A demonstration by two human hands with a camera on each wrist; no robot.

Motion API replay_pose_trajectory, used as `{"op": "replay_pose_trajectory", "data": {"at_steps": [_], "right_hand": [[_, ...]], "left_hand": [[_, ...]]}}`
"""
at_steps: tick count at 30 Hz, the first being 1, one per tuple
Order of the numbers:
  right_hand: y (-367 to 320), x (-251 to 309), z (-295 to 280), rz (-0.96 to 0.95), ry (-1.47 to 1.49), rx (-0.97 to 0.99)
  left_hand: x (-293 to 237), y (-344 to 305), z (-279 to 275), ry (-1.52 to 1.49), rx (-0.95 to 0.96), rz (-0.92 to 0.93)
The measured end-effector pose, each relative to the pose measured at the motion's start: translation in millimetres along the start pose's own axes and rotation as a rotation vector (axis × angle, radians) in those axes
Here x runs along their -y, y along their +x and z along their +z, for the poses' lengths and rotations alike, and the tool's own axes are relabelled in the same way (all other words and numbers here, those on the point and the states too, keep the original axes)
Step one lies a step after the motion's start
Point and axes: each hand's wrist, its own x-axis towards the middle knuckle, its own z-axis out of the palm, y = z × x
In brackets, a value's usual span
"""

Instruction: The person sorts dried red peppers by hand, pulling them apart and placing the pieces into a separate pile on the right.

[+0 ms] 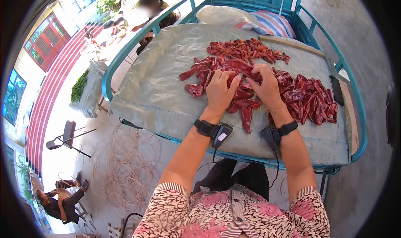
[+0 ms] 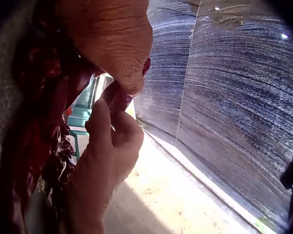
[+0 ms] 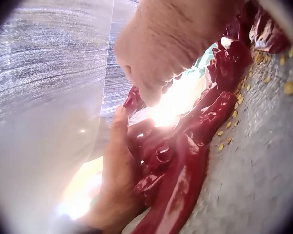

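Dried red chilies lie heaped on a grey woven sheet spread over a teal cart. Both hands work in the middle of the heap. My left hand and right hand hold one large dark red chili between them, fingers curled round it. In the left wrist view the right hand's thumb and fingers pinch the chili just below my left palm. In the right wrist view glossy chilies lie against the left hand, with loose yellow seeds on the sheet.
The cart's teal rail rings the sheet. A white sack and striped cushion sit at the back, a wooden stick beside them, a black phone at the right edge. A chair, wire coils and two people are around.
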Motion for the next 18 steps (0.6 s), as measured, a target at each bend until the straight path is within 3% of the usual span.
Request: {"op": "replay_pose_trajectory", "data": {"at_steps": [2,4,7,10,11,14,18], "right_hand": [[-4.3,-1.9,3.1,-0.029,0.050,0.074],[-3.9,3.3,3.3,-0.080,0.055,0.120],[-2.7,18.3,-5.6,0.008,0.063,0.233],[0.8,8.3,-10.9,-0.069,-0.148,0.052],[-1.8,-5.6,-5.0,-0.007,-0.264,0.002],[-11.1,-26.4,0.5,0.160,-0.599,0.036],[-16.3,-28.1,1.8,0.228,-0.736,0.180]], "left_hand": [[12.0,-0.3,5.7,0.103,-0.087,0.140],[10.7,1.7,5.9,-0.037,-0.083,0.075],[8.8,2.5,3.9,-0.219,-0.067,-0.067],[3.1,2.9,2.4,-0.375,-0.080,-0.244],[0.6,3.1,2.0,-0.425,-0.091,-0.306],[-5.0,3.2,-2.4,-0.362,-0.012,-0.278],[-0.7,4.8,4.0,-0.453,-0.127,-0.285]]}}
